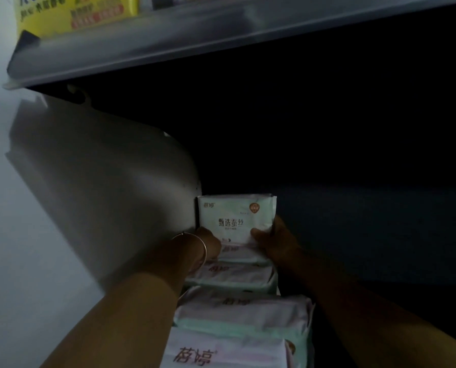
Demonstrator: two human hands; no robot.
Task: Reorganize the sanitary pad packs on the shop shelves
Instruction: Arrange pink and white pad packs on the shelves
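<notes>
Reaching deep into the dark shelf [354, 221], the left hand [208, 241] and right hand [273, 241] both gripped one upright white pad pack [236, 217] behind a row of packs [242, 312].

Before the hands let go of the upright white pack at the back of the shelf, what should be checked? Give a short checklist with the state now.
1. Upright white pad pack stands straight, label forward: ok.
2. Right hand grips its right edge: ok.
3. Left hand at its lower left corner: ok, grip cannot tell.
4. Row of flat pink-and-green packs in front lies orderly: ok.
5. Support behind the pack: cannot tell, too dark.
</notes>
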